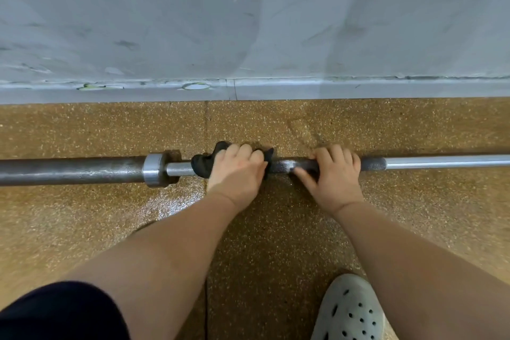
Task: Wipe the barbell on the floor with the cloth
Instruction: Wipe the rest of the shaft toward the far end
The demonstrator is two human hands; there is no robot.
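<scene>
A steel barbell [441, 160] lies across the speckled brown floor, running left to right. Its thick dark sleeve [71, 171] and shiny collar [153, 170] are on the left. My left hand [237, 174] grips a black cloth [201, 165] wrapped round the shaft just right of the collar. My right hand [335, 176] grips the bare knurled shaft a short way to the right, thumb in front. A wet-looking dark stretch of shaft shows between my hands.
A scuffed grey wall [248, 22] with a low skirting rises just behind the bar. A grey perforated clog [350, 312] stands at the lower right. Dark shorts cover my leg at the lower left. The floor looks wet near the collar.
</scene>
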